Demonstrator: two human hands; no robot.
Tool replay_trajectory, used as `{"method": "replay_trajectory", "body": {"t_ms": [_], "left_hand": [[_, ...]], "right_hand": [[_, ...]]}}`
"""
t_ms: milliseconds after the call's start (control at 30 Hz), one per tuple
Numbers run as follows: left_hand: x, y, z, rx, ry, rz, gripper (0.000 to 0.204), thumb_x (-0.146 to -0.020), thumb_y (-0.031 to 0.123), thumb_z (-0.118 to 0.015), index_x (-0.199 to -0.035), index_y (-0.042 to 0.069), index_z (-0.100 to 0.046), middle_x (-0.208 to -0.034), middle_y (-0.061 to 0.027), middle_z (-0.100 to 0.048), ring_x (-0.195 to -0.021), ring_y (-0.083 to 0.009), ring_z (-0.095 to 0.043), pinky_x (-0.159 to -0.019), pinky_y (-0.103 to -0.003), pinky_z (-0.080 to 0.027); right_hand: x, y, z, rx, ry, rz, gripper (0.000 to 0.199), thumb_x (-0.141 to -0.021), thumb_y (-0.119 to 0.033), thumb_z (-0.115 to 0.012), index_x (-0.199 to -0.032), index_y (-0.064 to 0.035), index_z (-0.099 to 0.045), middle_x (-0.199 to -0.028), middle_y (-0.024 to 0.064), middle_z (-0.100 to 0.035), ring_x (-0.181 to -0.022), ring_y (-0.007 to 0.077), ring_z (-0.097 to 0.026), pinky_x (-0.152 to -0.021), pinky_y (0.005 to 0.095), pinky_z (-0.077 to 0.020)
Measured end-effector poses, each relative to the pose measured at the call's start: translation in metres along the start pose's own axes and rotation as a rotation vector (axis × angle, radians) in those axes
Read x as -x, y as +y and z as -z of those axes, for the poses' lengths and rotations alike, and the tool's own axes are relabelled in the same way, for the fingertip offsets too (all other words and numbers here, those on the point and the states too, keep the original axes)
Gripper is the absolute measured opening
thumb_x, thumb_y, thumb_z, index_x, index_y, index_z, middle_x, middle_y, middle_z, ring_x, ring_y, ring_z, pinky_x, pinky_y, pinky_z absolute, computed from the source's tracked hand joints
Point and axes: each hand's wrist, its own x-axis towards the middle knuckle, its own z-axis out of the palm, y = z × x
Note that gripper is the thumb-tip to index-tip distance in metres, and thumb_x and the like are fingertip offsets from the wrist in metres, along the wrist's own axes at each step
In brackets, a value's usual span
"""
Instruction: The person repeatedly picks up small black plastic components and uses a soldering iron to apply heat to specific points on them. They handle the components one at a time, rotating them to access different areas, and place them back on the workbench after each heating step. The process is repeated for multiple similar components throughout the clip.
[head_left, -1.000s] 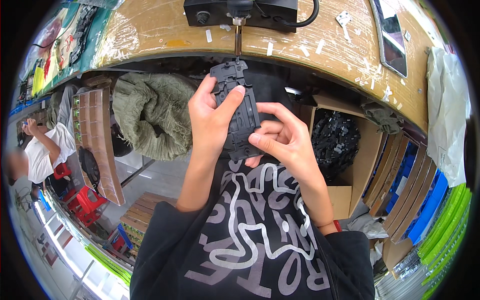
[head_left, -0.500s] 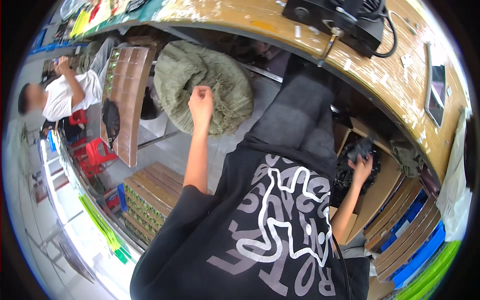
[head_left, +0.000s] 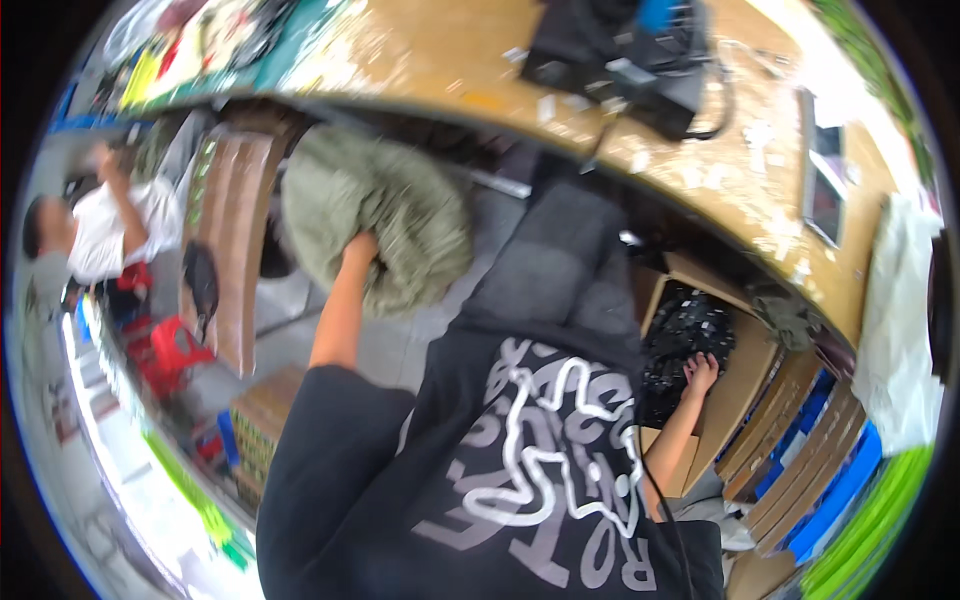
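My left hand is down in the mouth of a bulky olive-green woven sack; its fingers are hidden in the folds. On the other side of my body, my right hand is over an open cardboard box, its fingers apart and nothing visible in them. Many small, shiny black pieces lie heaped inside that box, close to my fingertips; their exact kind is too blurred to make out.
A wooden workbench runs across the far side, carrying black equipment with cables. Flat brown cartons and blue trays stand at the right. A brown compartmented board, red stools and a seated person are at the left.
My left hand has gone from above the sack down into its opening. My right hand has opened and moved lower; the dark blurred item by its fingers no longer shows there. The view has shifted.
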Motion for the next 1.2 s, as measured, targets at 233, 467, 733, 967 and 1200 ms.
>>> {"method": "replay_trajectory", "body": {"t_ms": [233,467,733,967,1200], "left_hand": [[-0.007,-0.013,-0.026,0.638,0.152,0.504,0.040,-0.081,0.023,-0.047,-0.115,0.004,-0.036,-0.117,-0.0178,-0.039,-0.104,-0.0346,-0.041,-0.084,-0.043,-0.038],[-0.057,-0.014,0.001,0.896,-0.018,0.410,0.060,-0.082,0.028,-0.050,-0.129,0.006,-0.021,-0.135,-0.0153,-0.021,-0.119,-0.0343,-0.027,-0.094,-0.043,-0.032],[-0.035,0.012,-0.036,0.496,0.121,0.522,0.046,-0.081,0.027,-0.049,-0.119,0.008,-0.032,-0.128,-0.0173,-0.027,-0.112,-0.0366,-0.033,-0.087,-0.044,-0.036],[-0.017,-0.004,-0.044,0.503,0.130,0.271,0.035,-0.080,0.025,-0.048,-0.110,0.009,-0.042,-0.122,-0.0192,-0.032,-0.106,-0.0386,-0.038,-0.081,-0.045,-0.040],[-0.001,0.031,-0.068,0.367,0.145,0.286,0.027,-0.080,0.024,-0.047,-0.102,0.010,-0.052,-0.116,-0.0210,-0.038,-0.099,-0.0405,-0.043,-0.075,-0.047,-0.044]], "right_hand": [[0.110,-0.182,-0.022,-0.223,0.233,0.700,0.028,-0.082,-0.001,-0.049,-0.110,-0.0005,-0.047,-0.101,0.0118,-0.054,-0.083,0.0170,-0.055,-0.072,0.0286,-0.0474],[0.182,-0.341,-0.024,-0.171,0.160,1.132,0.017,-0.082,-0.001,-0.049,-0.099,0.0041,-0.053,-0.088,0.0075,-0.057,-0.078,0.0148,-0.057,-0.072,0.0256,-0.0449],[0.094,-0.463,-0.062,0.673,0.187,1.385,0.019,-0.073,-0.002,-0.049,-0.090,0.0020,-0.056,-0.090,0.0178,-0.059,-0.084,0.0273,-0.057,-0.077,0.0323,-0.0442],[0.018,-0.483,-0.086,0.972,0.212,1.342,0.023,-0.071,-0.005,-0.047,-0.092,-0.0031,-0.058,-0.091,0.0181,-0.059,-0.088,0.0318,-0.056,-0.076,0.0375,-0.0432],[0.013,-0.485,-0.087,0.914,0.203,1.291,0.026,-0.075,-0.007,-0.043,-0.096,-0.0078,-0.058,-0.095,0.0169,-0.059,-0.083,0.0294,-0.058,-0.072,0.0354,-0.0438]]}}
